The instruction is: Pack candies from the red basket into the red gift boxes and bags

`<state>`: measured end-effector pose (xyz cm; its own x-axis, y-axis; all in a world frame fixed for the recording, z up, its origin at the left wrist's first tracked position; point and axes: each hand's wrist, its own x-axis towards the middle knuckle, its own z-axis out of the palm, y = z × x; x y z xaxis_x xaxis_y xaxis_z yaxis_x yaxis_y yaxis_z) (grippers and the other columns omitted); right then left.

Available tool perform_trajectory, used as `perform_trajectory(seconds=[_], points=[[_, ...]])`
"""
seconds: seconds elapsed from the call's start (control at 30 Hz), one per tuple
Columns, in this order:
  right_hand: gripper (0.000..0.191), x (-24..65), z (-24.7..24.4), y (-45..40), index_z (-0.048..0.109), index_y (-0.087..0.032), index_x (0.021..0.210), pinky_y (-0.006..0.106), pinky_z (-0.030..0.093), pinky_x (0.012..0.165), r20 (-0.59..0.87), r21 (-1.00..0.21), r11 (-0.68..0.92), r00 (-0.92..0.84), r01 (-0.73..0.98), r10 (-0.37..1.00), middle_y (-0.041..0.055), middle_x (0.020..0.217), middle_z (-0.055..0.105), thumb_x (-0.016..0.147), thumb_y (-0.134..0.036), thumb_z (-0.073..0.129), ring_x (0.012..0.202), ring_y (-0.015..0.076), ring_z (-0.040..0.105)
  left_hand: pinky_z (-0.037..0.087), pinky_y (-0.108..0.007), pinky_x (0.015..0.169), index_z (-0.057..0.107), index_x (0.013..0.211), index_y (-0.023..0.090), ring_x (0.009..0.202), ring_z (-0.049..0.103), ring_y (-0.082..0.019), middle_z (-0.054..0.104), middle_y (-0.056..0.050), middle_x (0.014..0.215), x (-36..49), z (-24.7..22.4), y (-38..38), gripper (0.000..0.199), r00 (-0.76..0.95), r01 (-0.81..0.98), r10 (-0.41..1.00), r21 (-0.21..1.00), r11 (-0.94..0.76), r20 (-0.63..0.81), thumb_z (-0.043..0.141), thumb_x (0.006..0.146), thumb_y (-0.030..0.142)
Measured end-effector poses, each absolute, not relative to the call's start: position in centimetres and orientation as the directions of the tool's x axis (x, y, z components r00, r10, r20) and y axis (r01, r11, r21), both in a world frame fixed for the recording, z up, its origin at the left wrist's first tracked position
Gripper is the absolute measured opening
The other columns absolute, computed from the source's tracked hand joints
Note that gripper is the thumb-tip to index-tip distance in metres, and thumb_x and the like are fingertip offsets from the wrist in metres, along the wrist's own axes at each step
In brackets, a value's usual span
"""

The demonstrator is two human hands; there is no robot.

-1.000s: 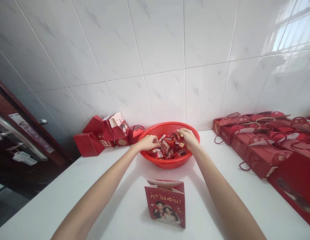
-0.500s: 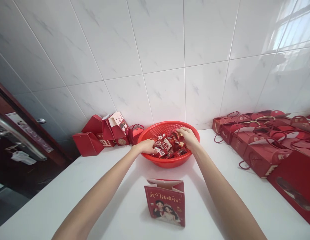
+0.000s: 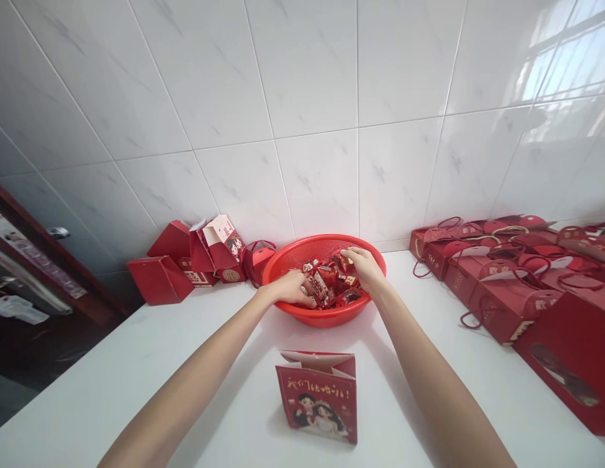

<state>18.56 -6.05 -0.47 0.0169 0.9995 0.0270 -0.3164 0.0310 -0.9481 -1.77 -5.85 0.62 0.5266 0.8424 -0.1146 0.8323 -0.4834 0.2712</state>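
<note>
Small red wrapped packets (image 3: 326, 283) lie heaped in a red plastic basket (image 3: 324, 317) near the wall. My left hand (image 3: 295, 289) reaches into the basket's left side, its fingers curled among the packets; what they grip, if anything, is hidden. At the right side my right hand (image 3: 360, 265) has its fingers bent down on the packets, with the fingertips partly out of sight. In front of the basket, between my forearms, a red paper box (image 3: 319, 400) with a cartoon couple stands upright, its top open.
Several red boxes (image 3: 170, 281) stand against the wall at the left. Rows of red boxes with cord handles (image 3: 502, 292) fill the right side, with a large windowed red box (image 3: 570, 364) nearest. A dark door is at far left.
My left hand has moved slightly deeper among the packets toward the basket's middle. My right hand stays at the basket's right side. The view has shifted a little.
</note>
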Motion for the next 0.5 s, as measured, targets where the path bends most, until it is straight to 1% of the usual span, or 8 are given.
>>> perform_trajectory(seconds=[0.07,0.13,0.2,0.3,0.37,0.43,0.5], points=[[0.018,18.6,-0.4,-6.1,0.06,-0.02,0.058,0.024,0.043,0.05,0.021,-0.948,0.025,0.018,-0.318,1.0,-0.003,0.057,0.053,0.06,-0.032,0.073,0.058,0.0126,0.049,0.044,-0.026,0.075,0.071,0.058,0.025,0.084,0.063,-0.025,0.064,-0.001,0.062,-1.7,0.5,-5.8,0.014,0.513,0.839,0.852,0.266,-0.474,-0.1,0.079,0.061,0.035],[0.02,18.6,-0.4,-6.0,0.059,-0.02,0.057,0.024,0.043,0.05,0.017,-0.947,0.023,0.021,-0.319,1.0,-0.0029,0.057,0.054,0.06,-0.032,0.074,0.059,0.0125,0.049,0.044,-0.027,0.075,0.071,0.061,0.024,0.086,0.063,-0.026,0.068,-0.001,0.07,-1.6,0.4,-5.8,0.01,0.5,0.844,0.864,0.259,-0.469,-0.066,0.078,0.061,0.03],[0.019,18.6,-0.4,-6.0,0.06,-0.02,0.058,0.024,0.044,0.051,0.017,-0.947,0.024,0.023,-0.321,1.0,-0.0027,0.058,0.055,0.06,-0.031,0.075,0.06,0.0127,0.05,0.043,-0.027,0.073,0.07,0.064,0.022,0.082,0.064,-0.024,0.07,-0.001,0.075,-1.5,0.3,-5.7,0.007,0.488,0.846,0.872,0.27,-0.46,-0.043,0.074,0.066,0.027],[0.015,18.6,-0.4,-6.0,0.064,-0.019,0.062,0.024,0.046,0.052,0.019,-0.945,0.026,0.023,-0.325,1.0,-0.0015,0.06,0.058,0.061,-0.031,0.074,0.062,0.0137,0.053,0.042,-0.027,0.067,0.067,0.07,0.021,0.073,0.064,-0.02,0.07,-0.001,0.072,-1.1,0.2,-5.7,0.01,0.462,0.842,0.887,0.32,-0.433,-0.015,0.065,0.077,0.028],[0.014,18.6,-0.4,-6.0,0.065,-0.019,0.063,0.024,0.045,0.052,0.019,-0.945,0.025,0.022,-0.326,1.0,-0.0011,0.061,0.059,0.061,-0.031,0.073,0.061,0.0138,0.053,0.042,-0.026,0.066,0.065,0.074,0.021,0.073,0.064,-0.02,0.071,-0.001,0.075,-0.6,0.0,-5.6,0.009,0.447,0.837,0.894,0.342,-0.427,0.022,0.062,0.08,0.027],[0.014,18.6,-0.4,-6.0,0.064,-0.019,0.062,0.023,0.044,0.051,0.019,-0.946,0.024,0.02,-0.325,1.0,-0.0016,0.059,0.058,0.061,-0.03,0.073,0.06,0.013,0.053,0.041,-0.027,0.066,0.065,0.079,0.021,0.077,0.066,-0.021,0.072,-0.003,0.08,-0.1,-0.1,-5.5,0.008,0.442,0.838,0.895,0.331,-0.434,0.054,0.061,0.082,0.027],[0.014,18.6,-0.4,-6.0,0.064,-0.019,0.06,0.023,0.043,0.05,0.021,-0.946,0.025,0.017,-0.323,1.0,-0.0022,0.057,0.057,0.06,-0.03,0.072,0.058,0.0124,0.052,0.041,-0.027,0.066,0.066,0.083,0.021,0.081,0.067,-0.023,0.073,-0.004,0.085,0.3,-0.2,-5.2,0.008,0.44,0.851,0.895,0.284,-0.442,0.076,0.059,0.084,0.026]])
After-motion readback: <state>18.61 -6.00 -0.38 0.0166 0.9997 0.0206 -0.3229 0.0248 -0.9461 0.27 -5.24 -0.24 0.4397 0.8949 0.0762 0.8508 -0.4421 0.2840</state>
